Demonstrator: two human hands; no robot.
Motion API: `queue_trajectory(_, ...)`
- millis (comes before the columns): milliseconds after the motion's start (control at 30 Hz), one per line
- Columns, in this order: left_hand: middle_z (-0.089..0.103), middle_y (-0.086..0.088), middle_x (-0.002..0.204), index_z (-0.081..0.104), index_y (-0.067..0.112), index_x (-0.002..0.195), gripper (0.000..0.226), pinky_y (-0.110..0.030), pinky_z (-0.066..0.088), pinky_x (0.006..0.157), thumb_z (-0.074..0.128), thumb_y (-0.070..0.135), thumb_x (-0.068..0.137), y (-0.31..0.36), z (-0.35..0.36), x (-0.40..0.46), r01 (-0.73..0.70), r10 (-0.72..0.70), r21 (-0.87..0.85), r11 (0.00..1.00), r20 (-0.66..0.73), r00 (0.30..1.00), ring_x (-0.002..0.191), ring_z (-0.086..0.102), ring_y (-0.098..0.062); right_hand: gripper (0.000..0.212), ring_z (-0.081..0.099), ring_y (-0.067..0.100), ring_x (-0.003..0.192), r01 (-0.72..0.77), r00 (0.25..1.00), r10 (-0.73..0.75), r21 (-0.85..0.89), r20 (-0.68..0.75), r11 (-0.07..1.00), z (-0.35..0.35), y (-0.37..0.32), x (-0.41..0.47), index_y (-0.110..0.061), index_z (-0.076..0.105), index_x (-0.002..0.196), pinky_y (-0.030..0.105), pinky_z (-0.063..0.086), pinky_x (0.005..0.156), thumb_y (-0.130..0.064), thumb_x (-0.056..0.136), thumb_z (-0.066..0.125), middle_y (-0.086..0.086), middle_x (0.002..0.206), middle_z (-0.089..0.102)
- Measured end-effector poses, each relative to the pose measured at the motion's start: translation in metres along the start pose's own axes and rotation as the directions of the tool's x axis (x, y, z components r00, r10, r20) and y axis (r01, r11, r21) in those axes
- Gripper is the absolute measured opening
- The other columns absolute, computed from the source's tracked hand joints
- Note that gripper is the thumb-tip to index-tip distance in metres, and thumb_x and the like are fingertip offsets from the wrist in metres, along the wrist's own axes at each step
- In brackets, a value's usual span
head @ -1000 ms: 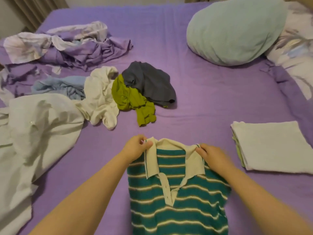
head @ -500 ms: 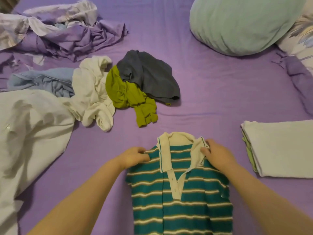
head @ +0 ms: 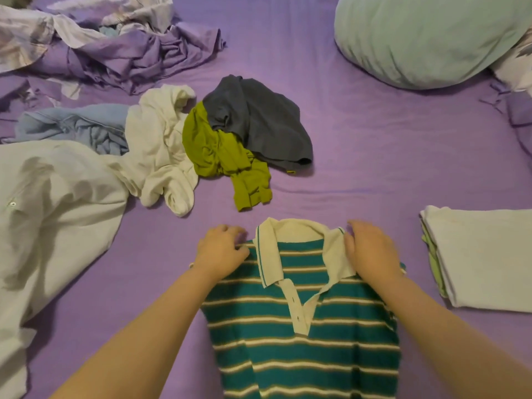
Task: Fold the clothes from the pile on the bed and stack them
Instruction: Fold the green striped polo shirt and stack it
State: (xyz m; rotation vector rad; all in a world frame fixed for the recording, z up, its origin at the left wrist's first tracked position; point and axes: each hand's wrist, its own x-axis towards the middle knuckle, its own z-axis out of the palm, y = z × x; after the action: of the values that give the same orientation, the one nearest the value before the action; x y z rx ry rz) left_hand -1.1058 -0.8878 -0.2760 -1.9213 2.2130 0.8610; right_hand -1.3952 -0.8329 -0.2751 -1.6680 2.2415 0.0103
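A purple-sheeted bed bears a pale green pillow.

Both your bare forearms reach forward from the near edge of the bed, converging slightly. Your left hand lies knuckles up, fingers curled and thumb pinching at the shirt shoulder. Your right hand lies palm down on the other shoulder, fingers loosely bent.

Single head view, looking forward-down, close over bed.
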Motion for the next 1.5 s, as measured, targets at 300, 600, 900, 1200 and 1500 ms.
queue_trajectory(300,0.060,-0.004,0.087,0.061,0.012,0.093,0.020,-0.036,0.049,0.073,0.057,0.032,0.093,0.050,0.013,0.043,0.034,-0.023,-0.331,0.943,0.038,0.999,0.081,0.056,-0.019,0.021,0.054,0.019,0.095,0.220,0.948,-0.272,0.279,0.166,0.935,0.006,-0.009,0.034,-0.017,0.060,0.106,0.033,0.044,0.080,-0.030,0.098,0.046,-0.001,0.102,0.059)
queue_trajectory(600,0.061,-0.007,0.093,0.051,0.014,0.108,0.023,-0.042,0.049,0.075,0.041,0.033,0.100,0.052,0.014,0.058,0.034,-0.055,-0.224,0.974,-0.092,0.994,0.085,0.056,-0.026,0.025,0.052,0.022,0.081,0.154,0.985,-0.162,0.133,0.056,0.979,0.005,-0.011,0.055,-0.020,0.050,0.099,0.033,0.037,0.062,-0.036,0.102,0.030,0.002,0.097,0.061)
queue_trajectory(900,0.057,-0.016,0.122,0.066,0.012,0.108,0.033,-0.046,0.043,0.093,0.073,0.010,0.076,0.061,0.053,-0.012,-0.272,0.322,0.177,0.946,-0.399,0.859,0.116,0.052,-0.036,0.040,0.044,0.032,0.131,0.367,0.914,-0.380,-0.108,-0.143,0.924,0.036,-0.027,-0.027,-0.015,0.062,0.120,0.051,0.032,0.108,-0.020,0.082,0.071,0.012,0.134,0.054)
queue_trajectory(1200,0.056,-0.007,0.120,0.060,0.024,0.125,0.039,-0.040,0.045,0.087,0.063,0.026,0.086,0.046,0.061,-0.043,-0.528,0.555,0.254,0.811,-0.048,0.830,0.108,0.052,-0.027,0.027,0.041,0.029,0.134,0.492,0.871,-0.492,-0.035,-0.006,0.870,0.047,-0.021,-0.069,-0.020,0.069,0.109,0.048,0.034,0.109,-0.019,0.082,0.072,0.008,0.133,0.056)
queue_trajectory(1500,0.041,0.001,0.145,0.062,0.025,0.100,0.020,-0.043,0.016,0.115,0.062,0.040,0.086,0.046,0.072,-0.064,-0.555,0.551,0.247,0.795,0.092,0.830,0.143,0.018,-0.027,0.011,0.025,0.020,0.142,0.365,0.927,-0.374,0.157,0.033,0.918,0.061,-0.018,-0.101,-0.022,0.068,0.097,0.039,0.027,0.111,-0.028,0.088,0.065,0.001,0.139,0.049)
